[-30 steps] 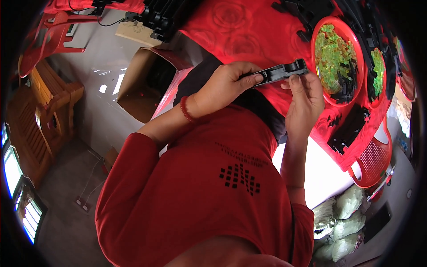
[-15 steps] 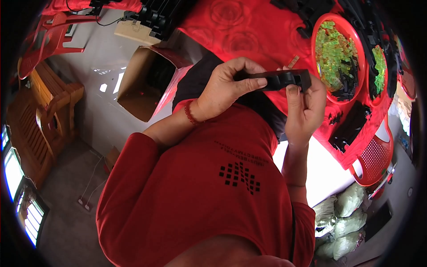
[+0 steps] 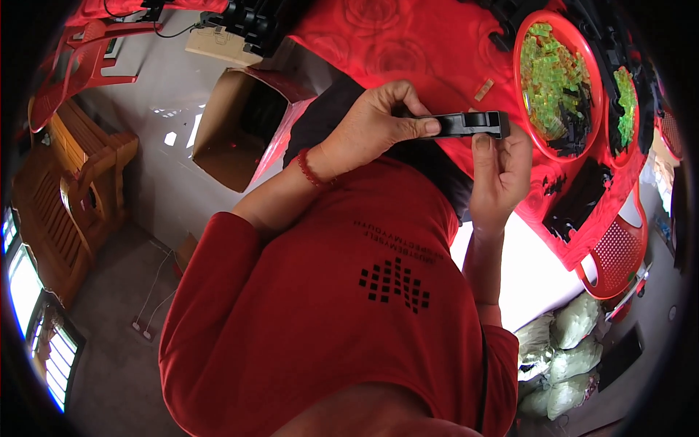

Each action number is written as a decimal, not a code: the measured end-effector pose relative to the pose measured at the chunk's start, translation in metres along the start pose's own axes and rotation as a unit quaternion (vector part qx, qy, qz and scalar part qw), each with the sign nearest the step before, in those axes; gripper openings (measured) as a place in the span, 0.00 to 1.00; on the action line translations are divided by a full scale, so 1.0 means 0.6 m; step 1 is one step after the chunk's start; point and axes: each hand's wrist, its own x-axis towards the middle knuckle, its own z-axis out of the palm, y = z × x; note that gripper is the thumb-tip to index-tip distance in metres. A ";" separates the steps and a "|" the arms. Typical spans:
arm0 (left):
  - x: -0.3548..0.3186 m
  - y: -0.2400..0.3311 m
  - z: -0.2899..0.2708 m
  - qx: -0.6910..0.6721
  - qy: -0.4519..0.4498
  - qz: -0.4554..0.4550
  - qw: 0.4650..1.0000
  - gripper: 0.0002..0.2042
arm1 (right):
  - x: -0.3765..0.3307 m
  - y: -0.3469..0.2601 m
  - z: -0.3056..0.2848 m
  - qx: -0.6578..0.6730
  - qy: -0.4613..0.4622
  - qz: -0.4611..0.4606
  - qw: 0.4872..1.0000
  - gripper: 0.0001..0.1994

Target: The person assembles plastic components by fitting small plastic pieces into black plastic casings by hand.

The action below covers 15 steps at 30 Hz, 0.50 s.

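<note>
Between my two hands is a long black plastic part (image 3: 466, 124) with a raised, stepped middle, held level above the edge of the red-covered table. My left hand (image 3: 378, 120) pinches its left end, the thumb on the near side and the fingers curled behind. At the other end my right hand (image 3: 502, 167) grips it, thumb pressed up against the underside near the corner. The fingertips behind the part are hidden. On the cloth just beyond it lies a small tan strip (image 3: 483, 89).
A red basin (image 3: 518, 80) of yellow-green clear pieces and black bits stands at the right, beside a second red basin (image 3: 610, 157). Black parts (image 3: 579, 204) lie near the table corner. An open cardboard box (image 3: 218, 138) is at left, a red chair (image 3: 619, 255) at right.
The black part has tilted so its stepped face shows more, and it has shifted slightly. Both hands keep their hold on it.
</note>
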 end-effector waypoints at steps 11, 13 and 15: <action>0.004 -0.002 -0.011 0.029 -0.030 -0.010 0.999 0.06 | -0.003 0.013 0.000 0.030 0.012 0.012 0.999 0.12; 0.004 -0.001 -0.012 0.031 -0.035 -0.013 0.999 0.06 | -0.003 0.013 0.000 0.023 0.014 0.014 1.000 0.12; 0.004 -0.003 -0.017 0.030 -0.042 -0.012 0.999 0.06 | 0.001 0.014 0.003 0.015 0.022 0.008 1.000 0.11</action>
